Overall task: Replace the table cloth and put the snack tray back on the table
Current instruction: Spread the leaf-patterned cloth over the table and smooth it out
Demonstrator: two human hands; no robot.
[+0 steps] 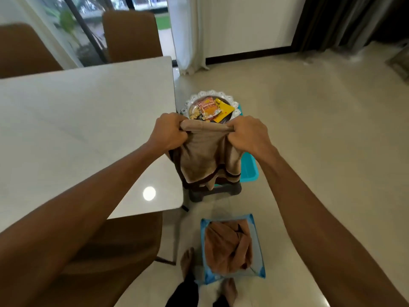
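The white table (pixel 77 129) takes up the left side of the view; its top is bare, with no cloth on it. Two brown chairs (pixel 132 34) stand at the far side of the table, and a third is tucked under its near edge.

The tan table cloth (pixel 205 156) hangs bunched just off the table's right edge, over a dark stool (pixel 214 191) and a teal tub (pixel 249 167). A blue fabric basket (pixel 259 251) sits on the floor off the table's near right corner and holds a crumpled brown cloth (pixel 228 244).

The snack tray (pixel 210 93), round with a scalloped white rim, sits off the table, just beyond its right edge and behind the held cloth. It contains snack packets (pixel 210 108).

The left hand (pixel 169 131) and the right hand (pixel 247 135) each grip the top edge of the table cloth in a closed fist.
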